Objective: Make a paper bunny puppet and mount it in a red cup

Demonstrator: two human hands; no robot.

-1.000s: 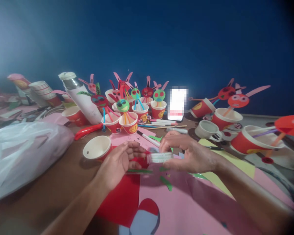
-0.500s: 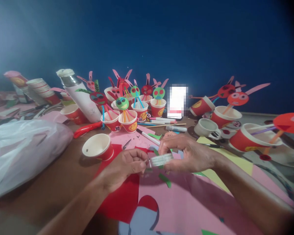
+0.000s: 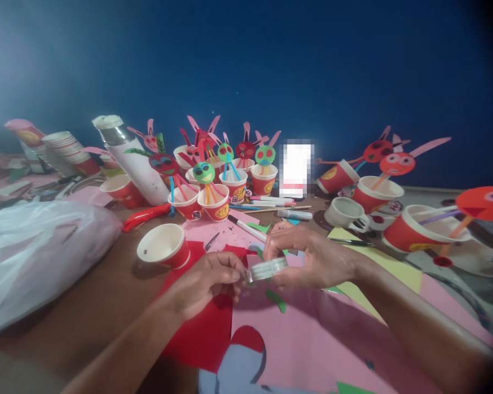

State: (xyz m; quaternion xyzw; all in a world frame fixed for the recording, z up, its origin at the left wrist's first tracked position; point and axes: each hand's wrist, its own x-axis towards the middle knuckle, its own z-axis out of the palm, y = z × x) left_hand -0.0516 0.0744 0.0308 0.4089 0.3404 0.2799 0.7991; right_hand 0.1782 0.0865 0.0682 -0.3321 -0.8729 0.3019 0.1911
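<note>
Right grip (image 3: 310, 257) held a roll (image 3: 269, 268) (apparently tape); left grip (image 3: 209, 279) pinched its drawn-out end, not yet detached.

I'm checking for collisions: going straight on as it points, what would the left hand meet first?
Probably the tape roll held by the right hand, just ahead of the left hand; depth and any contact are unclear.

2 hands: L hand (image 3: 213, 282) approx 7 o'clk, R hand (image 3: 310, 260) approx 4. 1 tape roll (image 3: 270, 268), 5. 1 flask (image 3: 142, 175), btwn 9 & 10. 1 mug (image 3: 342, 216), 3. 1 plastic bag (image 3: 53, 251), btwn 8 & 9. 1 phone (image 3: 296, 167), 2. 3 green faces (image 3: 225, 152), 10 thru 1; 2 orange faces (image 3: 397, 163), 3. Cups (image 3: 218, 212) overlap, exact no. unclear.
</note>
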